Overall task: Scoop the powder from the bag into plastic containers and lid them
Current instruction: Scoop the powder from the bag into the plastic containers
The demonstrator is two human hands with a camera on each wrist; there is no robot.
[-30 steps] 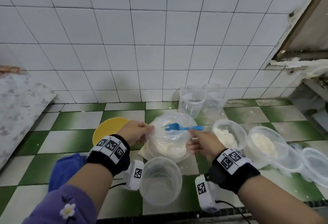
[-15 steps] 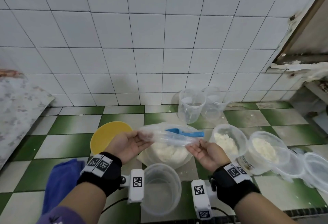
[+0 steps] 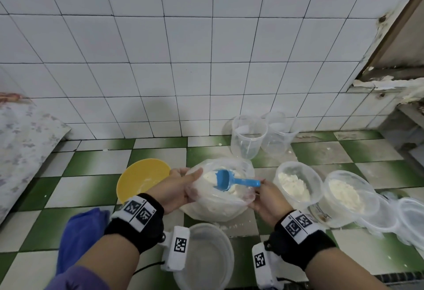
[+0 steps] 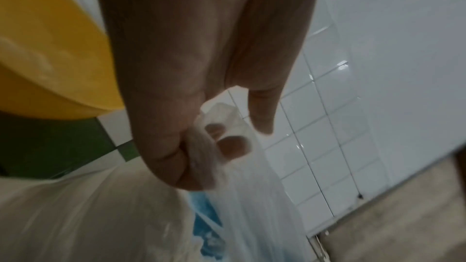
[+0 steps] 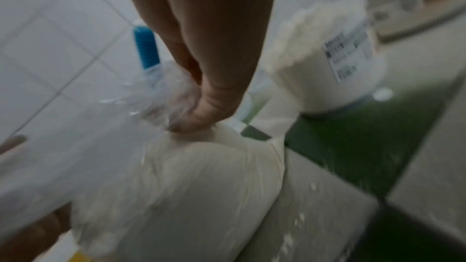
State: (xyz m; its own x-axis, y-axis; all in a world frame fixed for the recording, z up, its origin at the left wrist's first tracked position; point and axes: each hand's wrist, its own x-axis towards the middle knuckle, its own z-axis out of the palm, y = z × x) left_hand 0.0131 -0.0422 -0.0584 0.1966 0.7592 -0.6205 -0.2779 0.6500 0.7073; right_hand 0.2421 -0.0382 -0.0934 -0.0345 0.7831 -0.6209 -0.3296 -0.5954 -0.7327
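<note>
A clear plastic bag (image 3: pixel 218 204) of white powder sits on the tiled floor, its mouth held open. A blue scoop (image 3: pixel 229 180) lies inside on the powder, handle pointing right. My left hand (image 3: pixel 181 186) pinches the bag's left rim (image 4: pixel 209 158). My right hand (image 3: pixel 263 195) pinches the right rim (image 5: pixel 176 107) beside the scoop handle (image 5: pixel 146 49). An empty clear container (image 3: pixel 206 257) stands in front of the bag. Two containers (image 3: pixel 296 181) (image 3: pixel 346 195) holding powder stand to the right.
A yellow bowl (image 3: pixel 142 177) sits left of the bag, a blue cloth (image 3: pixel 78 237) in front of it. Two empty tall cups (image 3: pixel 247 138) stand by the tiled wall. Clear lids (image 3: pixel 408 218) lie at the far right. A patterned mat (image 3: pixel 20 147) is at the left.
Both hands have drawn the bag's rim apart and lowered it, so the mouth now gapes and the scoop lies exposed. My right hand left the scoop handle for the rim.
</note>
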